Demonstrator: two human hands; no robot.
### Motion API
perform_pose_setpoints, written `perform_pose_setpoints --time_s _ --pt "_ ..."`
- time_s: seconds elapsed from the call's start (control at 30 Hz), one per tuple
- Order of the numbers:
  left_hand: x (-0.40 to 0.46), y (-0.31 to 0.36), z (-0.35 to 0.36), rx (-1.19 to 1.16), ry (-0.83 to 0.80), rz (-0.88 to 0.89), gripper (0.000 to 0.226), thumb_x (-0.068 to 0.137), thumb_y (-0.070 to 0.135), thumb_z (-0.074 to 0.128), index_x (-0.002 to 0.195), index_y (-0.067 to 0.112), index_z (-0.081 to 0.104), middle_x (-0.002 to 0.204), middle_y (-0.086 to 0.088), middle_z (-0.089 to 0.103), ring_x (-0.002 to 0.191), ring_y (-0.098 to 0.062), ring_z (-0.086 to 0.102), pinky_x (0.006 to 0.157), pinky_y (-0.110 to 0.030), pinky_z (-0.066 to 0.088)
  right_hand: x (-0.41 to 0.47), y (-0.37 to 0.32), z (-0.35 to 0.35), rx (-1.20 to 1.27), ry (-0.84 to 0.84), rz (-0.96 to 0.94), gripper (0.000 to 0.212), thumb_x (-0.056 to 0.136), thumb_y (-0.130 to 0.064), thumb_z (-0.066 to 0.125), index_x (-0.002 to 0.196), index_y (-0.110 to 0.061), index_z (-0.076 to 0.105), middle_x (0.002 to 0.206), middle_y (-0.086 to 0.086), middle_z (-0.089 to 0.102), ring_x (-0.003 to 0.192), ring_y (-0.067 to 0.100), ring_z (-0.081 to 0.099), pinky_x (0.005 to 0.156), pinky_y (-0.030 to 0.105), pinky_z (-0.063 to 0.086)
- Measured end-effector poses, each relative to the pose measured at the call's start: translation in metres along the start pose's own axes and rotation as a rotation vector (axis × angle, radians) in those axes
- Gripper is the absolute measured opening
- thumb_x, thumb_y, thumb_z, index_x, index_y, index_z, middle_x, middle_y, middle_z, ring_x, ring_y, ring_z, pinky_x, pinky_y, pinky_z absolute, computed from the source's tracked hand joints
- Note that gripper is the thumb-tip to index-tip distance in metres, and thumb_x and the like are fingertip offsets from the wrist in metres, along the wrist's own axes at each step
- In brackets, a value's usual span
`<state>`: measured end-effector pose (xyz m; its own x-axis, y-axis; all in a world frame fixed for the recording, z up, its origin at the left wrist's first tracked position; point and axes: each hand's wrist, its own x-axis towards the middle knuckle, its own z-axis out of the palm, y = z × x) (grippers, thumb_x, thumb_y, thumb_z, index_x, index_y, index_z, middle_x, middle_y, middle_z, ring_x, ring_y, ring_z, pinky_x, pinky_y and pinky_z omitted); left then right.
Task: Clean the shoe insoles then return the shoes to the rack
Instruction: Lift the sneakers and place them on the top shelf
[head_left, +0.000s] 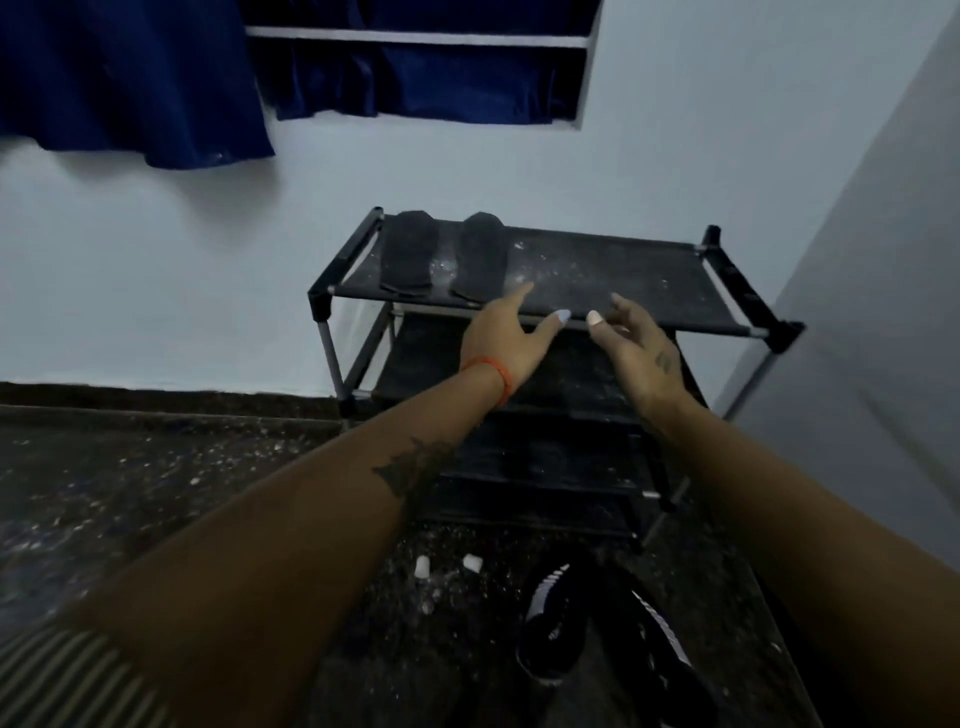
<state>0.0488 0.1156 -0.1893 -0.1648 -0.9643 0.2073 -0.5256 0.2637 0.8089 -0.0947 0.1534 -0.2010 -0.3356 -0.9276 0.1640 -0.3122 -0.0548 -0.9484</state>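
We have both hands out over the front edge of the shoe rack (545, 270), and neither holds anything: the left hand (506, 338) is spread with loose fingers near the top shelf, the right hand (641, 348) hangs relaxed just beside it, thumbs almost meeting. The two insoles (441, 257) lie side by side on the top shelf at about eleven o'clock from our hands, near the rack's left end, with pale powder scattered on the fabric around them. The pair of black shoes (597, 629) sits on the floor at six o'clock, close to our feet. From here we judge the main risk to be the powder: if we sweep or lift the insoles carelessly, the dust will spread over the shelf and drop onto the lower tiers and the already speckled floor (156, 493). The shelf looks like stretched fabric, so pressing hard could make it sag and let an insole slide off the front edge. Stepping back, we could also tread on the shoes or on the two small white bits (447, 565) lying beside them.
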Motion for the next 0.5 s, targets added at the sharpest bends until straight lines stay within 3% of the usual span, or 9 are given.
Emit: perform_pose_setpoints --time_s 0.07,0.23,0.37,0.5 --pt "-0.022 -0.001 0.012 -0.013 -0.018 -0.028 0.065 0.087 0.047 0.059 0.141 0.018 0.041 0.144 -0.008 0.045 0.129 -0.025 0.047 0.106 -0.04 0.04 -0.02 0.009 -0.011 -0.008 0.017 0.034 0.056 0.086 -0.045 0.057 0.137 -0.028 0.039 0.139 0.002 0.046 0.124 0.018 0.045 0.105 0.037 0.039" --pt "-0.069 -0.017 0.045 0.077 -0.12 -0.057 0.062 0.089 0.048 0.055 0.142 0.019 0.039 0.146 -0.007 0.042 0.129 -0.024 0.045 0.107 -0.039 0.04 -0.064 0.046 -0.038 -0.111 0.043 0.062 0.054 0.09 -0.04 0.053 0.139 -0.021 0.038 0.138 0.005 0.047 0.124 0.019 0.045 0.101 0.033 0.039" --pt "-0.096 -0.051 0.078 0.187 -0.231 -0.073 0.061 0.093 0.047 0.05 0.144 0.018 0.035 0.149 -0.004 0.038 0.135 -0.021 0.037 0.109 -0.033 0.033 -0.09 0.098 -0.052 -0.135 0.063 0.157 0.05 0.093 -0.035 0.051 0.138 -0.016 0.04 0.137 0.009 0.047 0.124 0.022 0.046 0.103 0.04 0.04" --pt "-0.12 -0.093 0.115 0.249 -0.349 -0.147 0.06 0.094 0.045 0.048 0.145 0.017 0.034 0.15 -0.004 0.036 0.137 -0.021 0.034 0.111 -0.032 0.03 -0.113 0.159 -0.059 -0.169 0.081 0.271 0.046 0.094 -0.03 0.051 0.136 -0.012 0.043 0.132 0.01 0.052 0.122 0.023 0.049 0.102 0.034 0.04"
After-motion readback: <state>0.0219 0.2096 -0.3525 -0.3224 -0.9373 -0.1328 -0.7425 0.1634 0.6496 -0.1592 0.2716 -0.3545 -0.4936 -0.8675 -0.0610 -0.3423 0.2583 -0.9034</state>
